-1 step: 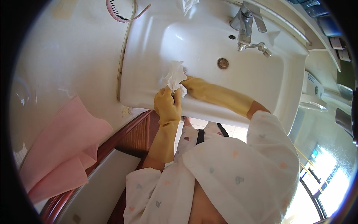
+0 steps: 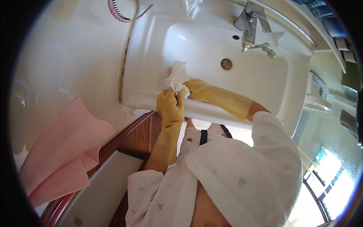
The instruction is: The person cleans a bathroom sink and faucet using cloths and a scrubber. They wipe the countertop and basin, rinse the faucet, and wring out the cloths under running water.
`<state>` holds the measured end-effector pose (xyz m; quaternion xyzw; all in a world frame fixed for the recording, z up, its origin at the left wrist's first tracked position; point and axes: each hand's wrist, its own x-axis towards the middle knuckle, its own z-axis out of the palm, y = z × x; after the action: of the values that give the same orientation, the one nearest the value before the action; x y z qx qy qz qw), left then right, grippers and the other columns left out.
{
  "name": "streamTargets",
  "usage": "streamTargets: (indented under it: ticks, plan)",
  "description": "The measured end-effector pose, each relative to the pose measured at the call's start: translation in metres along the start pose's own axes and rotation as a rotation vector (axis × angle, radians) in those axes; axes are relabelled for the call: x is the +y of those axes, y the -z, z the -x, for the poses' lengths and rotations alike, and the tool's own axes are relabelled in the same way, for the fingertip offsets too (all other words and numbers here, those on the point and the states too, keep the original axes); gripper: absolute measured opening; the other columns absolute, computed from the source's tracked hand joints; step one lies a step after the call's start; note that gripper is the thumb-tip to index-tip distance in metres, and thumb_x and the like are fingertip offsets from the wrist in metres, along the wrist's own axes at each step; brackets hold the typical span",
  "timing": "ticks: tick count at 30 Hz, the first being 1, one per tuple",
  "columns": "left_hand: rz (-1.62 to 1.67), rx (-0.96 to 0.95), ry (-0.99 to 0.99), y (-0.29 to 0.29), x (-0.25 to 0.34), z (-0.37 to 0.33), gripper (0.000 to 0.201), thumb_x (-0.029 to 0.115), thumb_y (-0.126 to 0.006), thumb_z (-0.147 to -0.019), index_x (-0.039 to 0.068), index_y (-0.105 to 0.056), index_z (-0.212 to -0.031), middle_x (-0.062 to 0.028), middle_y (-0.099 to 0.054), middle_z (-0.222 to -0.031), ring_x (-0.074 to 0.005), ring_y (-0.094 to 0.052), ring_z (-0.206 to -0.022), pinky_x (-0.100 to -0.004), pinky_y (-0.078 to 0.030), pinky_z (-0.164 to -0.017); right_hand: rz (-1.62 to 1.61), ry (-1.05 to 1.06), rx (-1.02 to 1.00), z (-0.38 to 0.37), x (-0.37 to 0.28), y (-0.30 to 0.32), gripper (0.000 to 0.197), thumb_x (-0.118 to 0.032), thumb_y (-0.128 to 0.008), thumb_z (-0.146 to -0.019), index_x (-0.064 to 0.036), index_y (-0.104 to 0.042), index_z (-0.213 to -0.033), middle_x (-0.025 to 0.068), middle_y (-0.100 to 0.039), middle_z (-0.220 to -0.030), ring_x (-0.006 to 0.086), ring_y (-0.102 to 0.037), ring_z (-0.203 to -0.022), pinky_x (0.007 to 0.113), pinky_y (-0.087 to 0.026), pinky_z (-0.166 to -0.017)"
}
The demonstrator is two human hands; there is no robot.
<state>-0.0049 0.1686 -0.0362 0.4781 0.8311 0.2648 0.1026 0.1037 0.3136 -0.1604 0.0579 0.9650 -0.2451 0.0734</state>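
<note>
Both my hands wear long yellow rubber gloves and meet over the near left part of the white sink (image 2: 272, 72). My left hand (image 2: 169, 108) is closed, thumb and fingers pinching the lower end of a crumpled white tissue (image 2: 177, 76). Something small and dark shows between those fingers, too little to name. From the right, my right hand (image 2: 194, 89) is curled against the tissue's side and grips it; its fingertips are hidden behind the tissue. A small pinkish patch peeks out at the tissue's left edge, and I cannot make out what it is.
A chrome faucet (image 2: 249, 28) stands at the sink's back, with a drain (image 2: 226, 64) below it. A pink cloth (image 2: 72, 151) drapes over the counter's left front edge. A pink toothed headband (image 2: 119, 14) and another white tissue (image 2: 192, 5) lie farther back.
My right forearm has shifted slightly left and down. The pinkish patch now shows beside the tissue. My left hand stays in place.
</note>
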Motion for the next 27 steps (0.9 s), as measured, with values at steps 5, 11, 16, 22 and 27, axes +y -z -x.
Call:
streamTargets:
  ticks: [5,11,16,22,27]
  plan:
    - [0.074,-0.002,-0.009,-0.003,0.01,-0.003,0.018,0.021,-0.067,-0.094,0.004,-0.069,-0.1,-0.0173,-0.067,-0.084,-0.0396,-0.063,-0.076,-0.0502,-0.048,-0.068,0.194,-0.307,0.4,-0.079,0.05,0.032,0.056,-0.013,-0.051,-0.097,-0.0055,-0.04,-0.151,0.0162,-0.047,-0.153,0.0306,-0.049,-0.137,0.038,-0.043,-0.112]
    - [0.081,-0.005,-0.011,0.003,0.009,-0.002,0.018,0.02,-0.066,-0.095,0.003,-0.069,-0.1,-0.0179,-0.066,-0.082,-0.0396,-0.062,-0.074,-0.0486,-0.048,-0.067,0.365,-0.349,0.362,-0.065,0.052,0.029,0.057,-0.016,-0.053,-0.097,-0.0061,-0.04,-0.152,0.018,-0.046,-0.154,0.0311,-0.049,-0.137,0.04,-0.043,-0.111]
    - [0.109,-0.036,-0.095,-0.008,0.026,-0.013,0.018,0.02,-0.066,-0.095,0.002,-0.069,-0.099,-0.0175,-0.065,-0.08,-0.0386,-0.062,-0.073,-0.0481,-0.048,-0.066,0.458,-0.699,0.313,0.132,0.169,-0.032,0.044,-0.018,-0.06,-0.094,-0.0132,-0.053,-0.138,0.0043,-0.051,-0.149,0.0307,-0.045,-0.14,0.047,-0.043,-0.11]
    - [0.082,0.013,-0.066,0.0,0.009,0.001,0.02,0.02,-0.066,-0.095,0.0,-0.067,-0.092,-0.0178,-0.063,-0.078,-0.0389,-0.059,-0.072,-0.0481,-0.046,-0.065,0.729,-0.796,0.338,0.307,0.164,-0.039,0.029,-0.029,-0.064,-0.095,-0.0136,-0.063,-0.12,0.0102,-0.066,-0.12,0.0275,-0.06,-0.115,0.043,-0.046,-0.104]
    - [0.014,0.059,-0.112,0.001,0.0,0.002,0.024,0.022,-0.064,-0.098,-0.002,-0.066,-0.09,-0.0187,-0.063,-0.079,-0.04,-0.058,-0.075,-0.0491,-0.045,-0.069,-0.215,-0.657,0.305,0.23,0.002,0.014,0.018,-0.018,-0.061,-0.099,-0.007,-0.074,-0.092,0.0152,-0.073,-0.091,0.0277,-0.071,-0.087,0.041,-0.052,-0.097]
